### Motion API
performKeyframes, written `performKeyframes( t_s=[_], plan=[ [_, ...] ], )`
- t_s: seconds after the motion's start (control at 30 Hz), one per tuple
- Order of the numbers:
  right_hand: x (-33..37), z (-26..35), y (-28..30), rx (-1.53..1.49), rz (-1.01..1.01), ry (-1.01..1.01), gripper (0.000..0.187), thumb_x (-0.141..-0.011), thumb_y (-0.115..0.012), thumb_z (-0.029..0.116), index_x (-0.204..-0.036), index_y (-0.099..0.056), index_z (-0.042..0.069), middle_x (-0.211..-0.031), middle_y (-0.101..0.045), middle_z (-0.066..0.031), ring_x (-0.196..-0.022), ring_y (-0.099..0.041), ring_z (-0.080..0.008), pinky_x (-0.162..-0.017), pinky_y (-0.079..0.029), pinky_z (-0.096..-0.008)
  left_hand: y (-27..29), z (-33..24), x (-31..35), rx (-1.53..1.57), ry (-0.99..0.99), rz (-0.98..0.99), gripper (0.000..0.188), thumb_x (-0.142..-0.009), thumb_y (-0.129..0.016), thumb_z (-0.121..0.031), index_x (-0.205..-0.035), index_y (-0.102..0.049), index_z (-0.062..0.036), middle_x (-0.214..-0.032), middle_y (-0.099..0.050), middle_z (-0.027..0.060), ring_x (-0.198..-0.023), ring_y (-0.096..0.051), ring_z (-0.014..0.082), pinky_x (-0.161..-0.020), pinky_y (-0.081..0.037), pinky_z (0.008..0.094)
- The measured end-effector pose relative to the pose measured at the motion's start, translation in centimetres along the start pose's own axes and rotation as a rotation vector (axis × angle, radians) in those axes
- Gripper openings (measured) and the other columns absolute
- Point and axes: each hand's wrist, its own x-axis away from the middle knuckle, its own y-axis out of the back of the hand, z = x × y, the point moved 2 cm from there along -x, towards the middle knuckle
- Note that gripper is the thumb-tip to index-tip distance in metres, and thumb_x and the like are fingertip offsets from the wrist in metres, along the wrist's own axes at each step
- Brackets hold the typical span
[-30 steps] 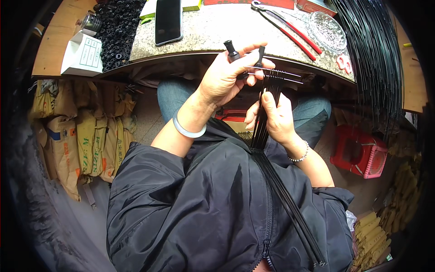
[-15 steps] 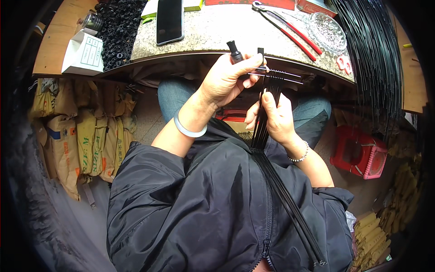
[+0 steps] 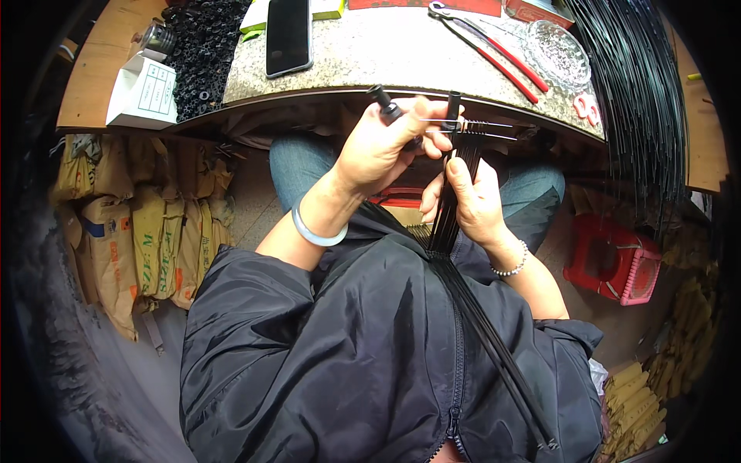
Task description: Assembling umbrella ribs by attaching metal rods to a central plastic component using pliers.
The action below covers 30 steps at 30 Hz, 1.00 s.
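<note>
My left hand (image 3: 369, 154) is closed around a black cylindrical part with a flared end (image 3: 380, 97). From its fingertips two thin metal wires (image 3: 498, 126) run to the right, with the ends of several slim black rods (image 3: 494, 351) lined up along them. A short black tube (image 3: 454, 101) stands upright at the left fingertips, beside the rod ends. Lower down, my right hand (image 3: 480, 202) grips the rods with its thumb on top. Jointed in the middle, the rods hang on across my dark jacket to the lower right.
On the table edge (image 3: 324, 86) lie a phone (image 3: 289, 35), red-handled pliers (image 3: 494, 58) and a glass dish (image 3: 557, 52). Small black parts (image 3: 202, 65) and a white box (image 3: 143, 91) are left, long black rods (image 3: 633, 100) right. A red basket (image 3: 610, 258) sits below.
My left hand has shifted slightly left and down, tilting the flared black part. The short black tube now stands more exposed beside the fingertips. My right hand has barely moved.
</note>
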Motion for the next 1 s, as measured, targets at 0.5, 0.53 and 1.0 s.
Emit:
performKeyframes(
  t_s=[0.5, 0.53, 1.0],
  plan=[
    [-0.1, -0.1, -0.8, 0.055, 0.047, 0.065, 0.039, -0.092, -0.045, 0.037, -0.108, -0.036, 0.003, -0.067, -0.058, -0.0136, -0.045, -0.056, -0.0166, -0.041, -0.047, -0.0231, -1.2, -0.5, 0.8, -0.302, -0.186, -0.153, 0.029, -0.078, -0.065, -0.001, -0.107, -0.060, 0.0027, -0.093, -0.067, 0.0112, -0.060, -0.057, 0.0064, -0.048, -0.043, 0.0154],
    [0.0, -0.4, -0.7, 0.004, 0.021, 0.077, 0.041, -0.092, -0.046, 0.037, -0.112, -0.037, 0.002, -0.067, -0.057, -0.0113, -0.048, -0.057, -0.0150, -0.042, -0.047, -0.0225, -1.2, -0.4, 0.7, -0.304, -0.187, -0.153, 0.029, -0.078, -0.065, -0.001, -0.107, -0.060, 0.0027, -0.093, -0.067, 0.0112, -0.060, -0.057, 0.0064, -0.048, -0.043, 0.0154],
    [0.2, 0.1, -0.7, 0.006, 0.054, 0.041, 0.044, -0.094, -0.035, 0.043, -0.107, -0.041, 0.001, -0.066, -0.057, -0.0123, -0.043, -0.054, -0.0147, -0.040, -0.045, -0.0228, -1.0, 0.0, 0.3, -0.056, -0.014, -0.033, 0.019, -0.079, -0.068, -0.007, -0.096, -0.062, -0.0002, -0.077, -0.064, 0.0044, -0.062, -0.060, 0.0075, -0.050, -0.045, 0.0161]
  ],
)
